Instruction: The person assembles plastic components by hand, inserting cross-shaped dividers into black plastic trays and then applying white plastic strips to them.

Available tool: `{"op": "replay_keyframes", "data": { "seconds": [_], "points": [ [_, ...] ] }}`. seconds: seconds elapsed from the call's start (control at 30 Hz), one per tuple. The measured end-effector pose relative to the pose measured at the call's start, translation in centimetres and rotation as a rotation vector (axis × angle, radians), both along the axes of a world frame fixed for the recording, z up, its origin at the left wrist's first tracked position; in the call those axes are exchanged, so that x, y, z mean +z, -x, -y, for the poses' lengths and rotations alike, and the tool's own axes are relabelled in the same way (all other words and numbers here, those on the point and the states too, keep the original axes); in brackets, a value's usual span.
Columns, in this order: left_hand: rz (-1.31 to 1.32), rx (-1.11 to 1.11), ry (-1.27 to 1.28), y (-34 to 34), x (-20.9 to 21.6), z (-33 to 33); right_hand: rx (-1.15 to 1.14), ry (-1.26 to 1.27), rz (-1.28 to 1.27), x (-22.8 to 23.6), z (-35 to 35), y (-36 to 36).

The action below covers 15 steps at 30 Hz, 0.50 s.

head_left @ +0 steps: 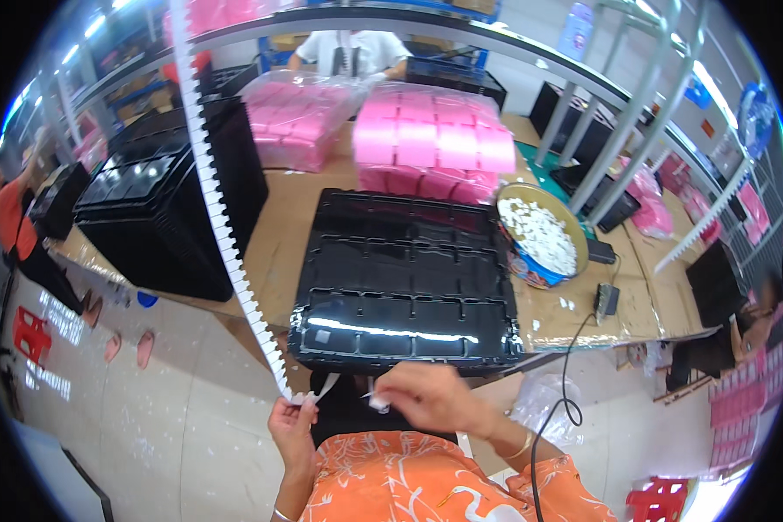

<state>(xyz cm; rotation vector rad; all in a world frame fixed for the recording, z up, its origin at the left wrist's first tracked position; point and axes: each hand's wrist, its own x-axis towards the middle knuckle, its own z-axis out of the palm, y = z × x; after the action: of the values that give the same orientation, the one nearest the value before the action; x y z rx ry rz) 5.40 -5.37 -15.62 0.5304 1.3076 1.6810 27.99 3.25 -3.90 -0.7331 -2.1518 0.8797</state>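
Observation:
A long white strip with a row of small tabs along its edge [226, 235] hangs from above, down to my left hand [294, 428]. The left fingers are closed on its lower end, and a thin white tail sticks out beside them. My right hand [431, 398], slightly blurred, pinches a small white piece [379, 401] in front of my lap, apart from the strip. Just beyond both hands, at the table's near edge, lies a glossy black plastic tray [400, 270] with ridged compartments. To its right stands a round tin [506, 211] full of small white pieces [539, 233].
Stacked black trays [174, 200] stand on the left of the cardboard-covered table [274, 226]. Pink packs [435, 130] lie behind the tray. A black cable [568, 365] hangs at the right near metal posts [635, 122]. A person in white [365, 54] is across the table.

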Motion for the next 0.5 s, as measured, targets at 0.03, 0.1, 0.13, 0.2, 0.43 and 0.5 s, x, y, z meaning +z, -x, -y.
{"op": "replay_keyframes", "data": {
  "seconds": [0.03, 0.1, 0.13, 0.2, 0.43, 0.5],
  "points": [
    [0.007, -0.025, -0.002, 0.2, -1.1, 0.0, -0.054, 0.014, 0.049, 1.6, -0.7, -2.2],
    [-0.144, -0.015, 0.058, 0.6, -3.0, 0.3, -0.178, 0.050, 0.138, 3.4, -2.4, -6.9],
    [-0.137, -0.028, 0.083, 0.7, -3.9, 0.5, -0.225, 0.046, 0.222, 4.4, -3.0, -9.1],
    [-0.185, -0.076, 0.114, 0.8, -6.0, 0.9, -0.257, 0.011, 0.339, 4.9, -4.0, -12.6],
    [-0.208, -0.206, 0.189, 1.2, -14.0, 2.7, -0.151, 0.004, 0.514, 3.8, -6.2, -15.0],
    [-0.216, -0.195, 0.196, 1.0, -15.3, 2.8, -0.165, -0.005, 0.553, 2.4, -7.1, -14.9]
  ]
}}
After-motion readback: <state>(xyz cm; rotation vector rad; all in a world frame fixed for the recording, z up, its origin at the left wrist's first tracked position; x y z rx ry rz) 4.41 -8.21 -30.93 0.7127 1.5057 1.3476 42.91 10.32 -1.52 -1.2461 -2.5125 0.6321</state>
